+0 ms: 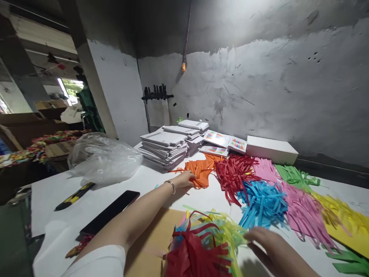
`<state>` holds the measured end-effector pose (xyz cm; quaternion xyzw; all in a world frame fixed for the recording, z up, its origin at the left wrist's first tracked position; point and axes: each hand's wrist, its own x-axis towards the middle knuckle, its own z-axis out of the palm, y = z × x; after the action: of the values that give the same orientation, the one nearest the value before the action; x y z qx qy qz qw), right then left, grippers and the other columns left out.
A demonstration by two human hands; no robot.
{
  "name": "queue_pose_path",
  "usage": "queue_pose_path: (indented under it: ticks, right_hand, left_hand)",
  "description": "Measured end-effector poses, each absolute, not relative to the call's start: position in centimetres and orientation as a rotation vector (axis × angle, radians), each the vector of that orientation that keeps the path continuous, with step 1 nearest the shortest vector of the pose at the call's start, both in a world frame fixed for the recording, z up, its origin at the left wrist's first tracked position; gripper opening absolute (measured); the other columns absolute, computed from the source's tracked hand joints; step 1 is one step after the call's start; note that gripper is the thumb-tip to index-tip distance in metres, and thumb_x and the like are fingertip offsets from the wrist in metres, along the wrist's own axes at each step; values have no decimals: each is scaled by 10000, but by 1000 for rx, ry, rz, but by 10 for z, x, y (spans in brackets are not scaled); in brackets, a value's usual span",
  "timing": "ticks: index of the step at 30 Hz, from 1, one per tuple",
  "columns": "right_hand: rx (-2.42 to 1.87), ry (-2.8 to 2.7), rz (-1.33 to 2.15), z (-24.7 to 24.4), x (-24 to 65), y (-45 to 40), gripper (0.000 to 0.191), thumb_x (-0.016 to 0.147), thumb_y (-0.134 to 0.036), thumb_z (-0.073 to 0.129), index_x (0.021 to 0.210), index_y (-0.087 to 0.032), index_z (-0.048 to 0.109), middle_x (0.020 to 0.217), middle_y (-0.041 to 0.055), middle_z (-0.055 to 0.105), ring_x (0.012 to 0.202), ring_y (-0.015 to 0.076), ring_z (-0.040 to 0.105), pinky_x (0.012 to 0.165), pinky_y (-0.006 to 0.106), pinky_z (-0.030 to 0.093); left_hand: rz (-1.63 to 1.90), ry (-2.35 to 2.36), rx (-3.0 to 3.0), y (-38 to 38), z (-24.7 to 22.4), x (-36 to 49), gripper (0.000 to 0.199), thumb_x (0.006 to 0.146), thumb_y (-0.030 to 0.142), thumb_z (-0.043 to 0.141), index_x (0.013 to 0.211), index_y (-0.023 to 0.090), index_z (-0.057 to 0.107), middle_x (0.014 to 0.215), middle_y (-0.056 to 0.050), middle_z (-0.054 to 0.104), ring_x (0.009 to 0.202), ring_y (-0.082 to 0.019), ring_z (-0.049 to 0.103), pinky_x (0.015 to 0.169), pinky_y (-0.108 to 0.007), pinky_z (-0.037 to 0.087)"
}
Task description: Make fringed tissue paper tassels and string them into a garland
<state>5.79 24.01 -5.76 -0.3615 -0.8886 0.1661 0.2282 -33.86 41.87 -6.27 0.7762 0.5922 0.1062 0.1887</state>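
My left hand (184, 180), with a bracelet at the wrist, reaches forward to a bundle of orange paper fringe (198, 175). Its fingers are closed on the near left edge of that bundle. Low in front of me lies a mixed heap of fringe: a red bundle (198, 252) on top, with yellow strips (230, 227) and some blue and green under it. My right hand (266, 244) is at the right side of this heap, its fingertips by the yellow strip ends. Motion blurs it, so its grip is unclear. A brown cardboard sheet (152, 238) lies under the heap.
Farther back are red (235, 173), blue (263, 204), pink (302, 211), green (296, 175) and yellow (343, 209) fringe bundles. White stacks (164, 146) and a white box (271, 149) stand by the wall. A phone (112, 211), cutter knife (75, 196) and plastic bag (103, 159) lie left.
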Motion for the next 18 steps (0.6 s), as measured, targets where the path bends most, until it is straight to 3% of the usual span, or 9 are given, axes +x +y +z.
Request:
queue_pose_path:
  ticks: [5,11,18]
  right_hand:
    - [-1080,-2472,492,-37,-27,355,167,962,-234,534,941,-161,683,875,44,699,834,178,661,785,328,528]
    - [-1135,-2430,556,-67,-115,423,367,952,-368,627,1262,-180,575,1285,88,587,1102,233,612,931,461,523]
    - [-1112,-2218,890,-88,-151,442,310,961,-362,617,1206,-173,604,1205,73,625,1004,200,643,854,402,558]
  left_hand:
    - [507,1630,1924,422,-78,-348,310,949,328,619,1206,156,605,1220,-94,624,1040,-233,639,879,-440,559]
    - [792,1565,1547,421,-89,-351,312,957,337,607,1207,151,599,1178,-90,639,984,-216,655,834,-414,575]
    - [1171,1507,1140,426,-94,-362,326,961,343,600,1227,155,588,1187,-92,633,982,-216,654,829,-411,576]
